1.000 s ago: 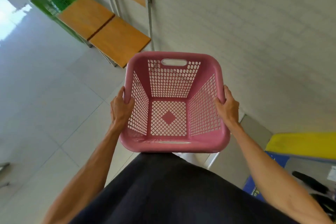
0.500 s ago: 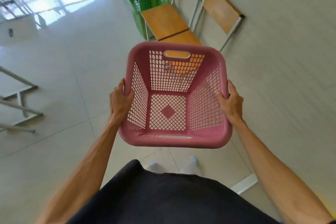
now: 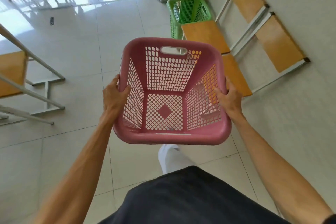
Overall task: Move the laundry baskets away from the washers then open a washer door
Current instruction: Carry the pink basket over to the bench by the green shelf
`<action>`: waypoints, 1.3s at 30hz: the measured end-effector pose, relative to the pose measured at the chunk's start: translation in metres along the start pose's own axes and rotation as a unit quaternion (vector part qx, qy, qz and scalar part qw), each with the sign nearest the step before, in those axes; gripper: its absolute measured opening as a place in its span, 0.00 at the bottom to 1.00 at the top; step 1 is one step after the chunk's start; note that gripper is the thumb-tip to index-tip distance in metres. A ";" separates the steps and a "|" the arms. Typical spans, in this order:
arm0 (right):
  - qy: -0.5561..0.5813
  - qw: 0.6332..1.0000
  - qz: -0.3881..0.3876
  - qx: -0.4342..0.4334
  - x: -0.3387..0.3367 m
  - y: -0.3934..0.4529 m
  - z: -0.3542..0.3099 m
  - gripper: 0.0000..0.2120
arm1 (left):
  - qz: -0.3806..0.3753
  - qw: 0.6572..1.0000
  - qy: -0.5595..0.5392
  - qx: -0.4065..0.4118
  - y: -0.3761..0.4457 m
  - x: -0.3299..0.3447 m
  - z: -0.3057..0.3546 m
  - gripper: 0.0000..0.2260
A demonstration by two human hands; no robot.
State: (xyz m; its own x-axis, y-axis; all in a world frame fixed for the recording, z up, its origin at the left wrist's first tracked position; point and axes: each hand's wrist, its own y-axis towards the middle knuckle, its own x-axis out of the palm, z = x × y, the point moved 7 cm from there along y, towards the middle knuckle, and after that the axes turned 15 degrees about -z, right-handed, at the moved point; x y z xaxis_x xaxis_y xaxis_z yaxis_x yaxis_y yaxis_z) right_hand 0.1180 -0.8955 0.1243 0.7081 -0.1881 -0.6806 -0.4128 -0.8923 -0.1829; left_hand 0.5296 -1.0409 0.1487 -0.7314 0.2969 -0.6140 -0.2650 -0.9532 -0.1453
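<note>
Change: Half a second ago the wall filled the right half of my view; now the floor opens up ahead, and the green laundry basket (image 3: 189, 10) sits whole in the upper middle of the frame. I read this as the carry turning toward a drop spot beside it.
Meaning for the task: No washer is in view, so I judge I am still on the moving-away step, with the door-opening step not begun.
Left hand: The left hand (image 3: 114, 94) grips the left rim of the pink laundry basket (image 3: 171, 92), thumb hooked inside over the edge, fingers curled underneath outside.
Basket: It hangs in the centre of the frame, carried clear of the floor, empty, its open top tipped toward me, the handle slot at its far wall.
Right hand: The right hand (image 3: 228, 97) grips the right rim the same way, thumb inside against the mesh wall.
Surroundings: Wooden chairs (image 3: 205, 35) stand to the right along the wall (image 3: 300, 114), just behind the pink basket's far corner; a white shoe (image 3: 168, 156) shows below it.
</note>
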 end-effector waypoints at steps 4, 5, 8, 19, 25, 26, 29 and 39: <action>-0.012 1.000 -0.013 -0.008 0.005 0.092 -0.028 0.29 | 0.009 1.000 -0.015 -0.026 0.075 -0.015 0.002 0.26; -0.009 1.000 -0.016 -0.015 0.005 0.114 -0.036 0.28 | 0.012 0.999 -0.020 -0.032 0.095 -0.018 0.004 0.26; -0.005 1.000 -0.021 -0.023 0.004 0.183 -0.059 0.27 | 0.020 0.999 -0.025 -0.043 0.159 -0.030 0.013 0.27; 0.002 1.000 -0.002 0.000 0.018 0.411 -0.141 0.34 | 0.021 0.999 -0.028 -0.018 0.406 -0.087 0.026 0.29; -0.005 0.999 0.050 0.017 0.026 0.515 -0.197 0.31 | -0.015 1.000 -0.019 0.019 0.563 -0.127 0.045 0.28; -0.004 0.998 0.055 0.026 0.027 0.532 -0.207 0.31 | -0.021 0.999 -0.019 0.024 0.589 -0.134 0.050 0.28; 0.023 0.996 0.073 0.048 0.026 0.578 -0.227 0.27 | -0.046 0.998 -0.005 0.049 0.667 -0.151 0.069 0.28; 0.088 0.976 0.171 0.098 0.003 0.702 -0.236 0.26 | -0.129 0.984 0.026 0.121 0.896 -0.116 0.142 0.28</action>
State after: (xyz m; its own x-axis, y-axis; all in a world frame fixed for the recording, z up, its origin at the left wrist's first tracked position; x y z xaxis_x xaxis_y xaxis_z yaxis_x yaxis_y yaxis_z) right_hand -0.0344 -1.6189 0.1609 0.5898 -0.5437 -0.5971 -0.7321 -0.6721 -0.1110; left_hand 0.2881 -1.9217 0.1997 -0.5890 0.5177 -0.6206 -0.5845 -0.8032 -0.1154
